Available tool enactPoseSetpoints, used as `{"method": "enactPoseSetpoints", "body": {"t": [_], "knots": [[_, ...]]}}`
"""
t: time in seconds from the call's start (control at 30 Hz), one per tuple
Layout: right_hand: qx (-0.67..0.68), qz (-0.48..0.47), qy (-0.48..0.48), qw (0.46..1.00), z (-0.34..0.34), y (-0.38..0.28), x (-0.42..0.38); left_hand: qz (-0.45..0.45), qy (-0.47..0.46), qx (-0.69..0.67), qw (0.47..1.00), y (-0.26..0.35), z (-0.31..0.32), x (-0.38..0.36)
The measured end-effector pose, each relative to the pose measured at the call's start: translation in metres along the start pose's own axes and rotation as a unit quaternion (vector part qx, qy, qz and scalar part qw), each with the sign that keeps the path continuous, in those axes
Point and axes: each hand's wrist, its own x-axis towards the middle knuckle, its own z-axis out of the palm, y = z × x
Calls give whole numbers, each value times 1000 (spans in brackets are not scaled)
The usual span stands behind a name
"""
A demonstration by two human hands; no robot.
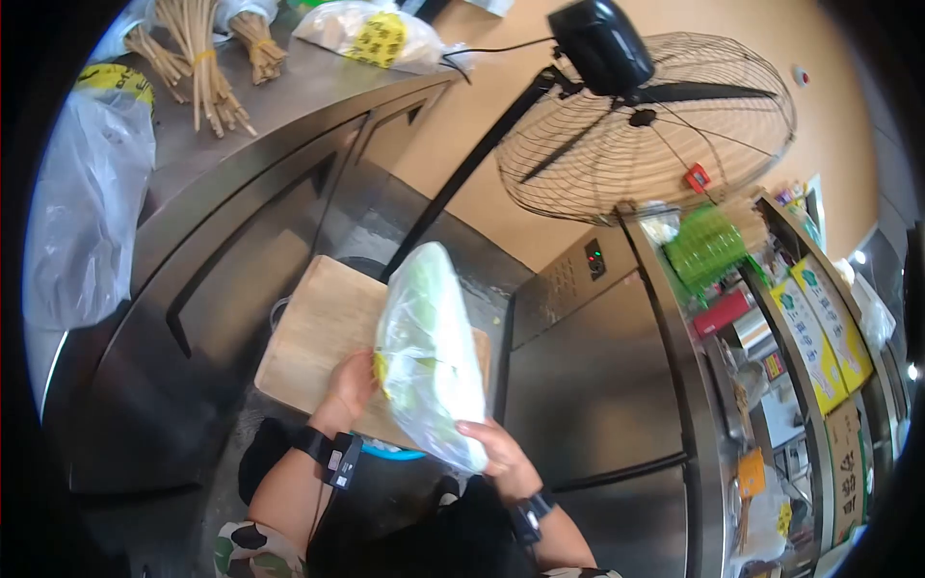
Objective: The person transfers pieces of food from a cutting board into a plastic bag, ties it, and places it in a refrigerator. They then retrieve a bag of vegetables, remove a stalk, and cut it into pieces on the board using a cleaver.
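Observation:
Between my two hands is a long plastic bag (429, 356) with pale green and white contents, perhaps vegetables; the film blurs their exact kind. My left hand (353, 387) grips its left side near a yellow printed patch, the fingertips hidden behind it. The fingers of my right hand (501, 457) close on the lower right end, thumb on top. Behind and below the bag lies a wooden board (323, 332), partly covered by it. Under the board's near edge shows a blue rim (390, 451).
A black stand fan (641, 118) rises ahead. Steel cabinets (241, 260) flank the left, with bundled sticks (199, 67) and a plastic bag (92, 202) on top. To the right stand a steel fridge (597, 376) and shelves with yellow boxes (819, 337) and a green basket (706, 246).

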Motion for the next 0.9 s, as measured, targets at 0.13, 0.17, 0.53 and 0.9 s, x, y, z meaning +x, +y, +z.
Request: {"method": "enactPoseSetpoints", "body": {"t": [0.13, 0.17, 0.53, 0.9], "knots": [[49, 104, -18, 993, -2, 44, 90, -23, -65, -129, 989, 1, -23, 16], [49, 128, -15, 990, -8, 55, 102, -11, 24, -96, 995, 4, -27, 16], [-448, -153, 206, 856, -50, 35, 107, 418, 217, 491, 733, 4, -18, 9], [-487, -275, 152, 815, -32, 71, 138, 375, 45, 721, 581, -13, 14, -11]]}}
